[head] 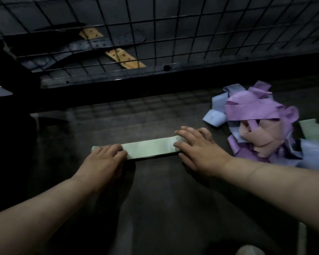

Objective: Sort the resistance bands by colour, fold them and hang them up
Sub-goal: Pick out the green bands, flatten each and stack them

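- A pale green band (151, 148) lies folded flat in a long strip on the dark table (164, 208), in front of the person and running from left to right
- The left hand (107, 159) covers the left end of this strip; its fingers (118, 149) lie bent over the top of the band, the thumb is hidden, and I cannot tell whether it pinches the band or only presses on it
- The right hand (197, 150) rests on the right end, its fingers (184, 133) straight and spread, pressing the band flat against the table without curling round it
- To the right, well apart from the strip, is a loose pile of unsorted bands: purple ones (250, 109) on top, blue ones (215, 116) on the left side and a peach one (261, 137) in the middle
- A 2nd green band (311, 129) sticks out from the right side of the pile
- A black wire grid (155, 34) stands behind the table; through it show a tan belt (125, 57) and a dark belt (99, 43), both with punched holes
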Demonstrator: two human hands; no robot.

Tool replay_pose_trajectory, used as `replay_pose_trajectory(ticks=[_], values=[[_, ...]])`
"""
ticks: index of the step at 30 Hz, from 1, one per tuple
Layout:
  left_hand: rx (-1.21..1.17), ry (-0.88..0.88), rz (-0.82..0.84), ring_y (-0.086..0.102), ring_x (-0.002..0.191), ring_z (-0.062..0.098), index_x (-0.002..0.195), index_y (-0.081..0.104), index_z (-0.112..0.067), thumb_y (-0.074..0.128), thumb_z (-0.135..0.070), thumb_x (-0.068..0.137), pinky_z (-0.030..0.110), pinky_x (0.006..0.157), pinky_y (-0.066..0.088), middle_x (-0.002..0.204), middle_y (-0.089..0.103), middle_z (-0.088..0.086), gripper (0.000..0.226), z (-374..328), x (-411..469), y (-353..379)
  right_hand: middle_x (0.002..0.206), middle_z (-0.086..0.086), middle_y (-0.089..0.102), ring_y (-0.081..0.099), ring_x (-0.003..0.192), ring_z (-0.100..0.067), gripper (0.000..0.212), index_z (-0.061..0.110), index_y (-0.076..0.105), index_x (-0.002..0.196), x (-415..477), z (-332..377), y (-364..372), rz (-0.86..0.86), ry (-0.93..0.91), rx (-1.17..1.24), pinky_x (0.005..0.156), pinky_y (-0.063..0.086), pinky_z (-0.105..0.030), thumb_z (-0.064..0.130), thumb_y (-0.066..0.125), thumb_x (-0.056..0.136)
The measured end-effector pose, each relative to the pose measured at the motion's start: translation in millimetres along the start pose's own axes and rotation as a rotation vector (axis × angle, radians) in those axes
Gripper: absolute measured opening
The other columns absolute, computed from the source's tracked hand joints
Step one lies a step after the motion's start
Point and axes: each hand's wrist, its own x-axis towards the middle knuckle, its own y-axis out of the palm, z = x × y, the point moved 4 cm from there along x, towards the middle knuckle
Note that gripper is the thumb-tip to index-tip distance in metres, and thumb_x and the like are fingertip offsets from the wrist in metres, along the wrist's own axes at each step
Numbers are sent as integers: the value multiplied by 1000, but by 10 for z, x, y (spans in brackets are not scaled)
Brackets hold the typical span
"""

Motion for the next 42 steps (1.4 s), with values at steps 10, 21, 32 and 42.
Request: replay_pose_trajectory(ticks=[10,21,32,42], values=[[-348,208,-97,57,108,12,128,59,-22,46,-42,89,18,93,40,129,54,-3,46,-921,444,-599,157,-14,12,19,144,-39,63,48,38,139,-1210,-1596,-107,126,841,-12,108,29,-54,41,65,83],[-1587,-337,575,68,99,17,139,35,-54,67,-72,70,37,80,54,115,69,-3,78,-2564,1395,-801,120,7,58,49,114,-6,31,32,60,112,-1447,-1229,-482,-442,528,621,99,39,-19,22,47,86],[-1661,-535,251,70,69,25,108,65,-12,65,-6,91,28,51,53,94,72,20,18,-2937,1934,-828,108,-6,64,62,100,-22,23,18,66,103,-2006,-2140,-362,-648,1120,860,81,44,-17,6,59,85],[-1584,-233,-65,65,67,20,95,68,-19,59,-10,93,32,55,53,85,69,10,13,-3131,2410,-1777,141,-12,40,39,131,-33,59,19,43,136,-2448,-2952,-145,183,1563,394,106,29,-46,43,64,86]])
